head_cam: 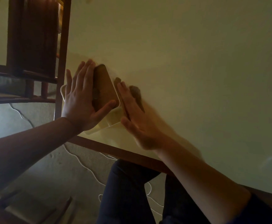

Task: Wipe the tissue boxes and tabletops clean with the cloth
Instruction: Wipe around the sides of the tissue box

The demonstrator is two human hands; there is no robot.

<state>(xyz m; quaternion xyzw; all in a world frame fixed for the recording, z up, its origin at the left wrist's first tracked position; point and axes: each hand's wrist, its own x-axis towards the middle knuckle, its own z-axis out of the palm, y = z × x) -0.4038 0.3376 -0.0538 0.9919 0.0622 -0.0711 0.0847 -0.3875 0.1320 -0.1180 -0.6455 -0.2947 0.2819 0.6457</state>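
Note:
A tissue box [111,121] with a cream body and a brown lid stands near the left corner of the pale yellow tabletop [196,75]. My left hand [80,101] lies flat on the lid with its fingers straight and its thumb across the lid's near corner. My right hand [138,125], blurred by motion, is flat against the box's right side with straight fingers. A dark brown cloth [136,92] shows under and beyond those fingers, on the tabletop beside the box. How much of the cloth the hand covers cannot be seen.
A dark wooden chair [35,38] stands just left of the table. The table's brown wooden edge [124,151] runs diagonally below my hands. A white cable [86,167] lies on the grey floor by my dark-trousered legs [128,191].

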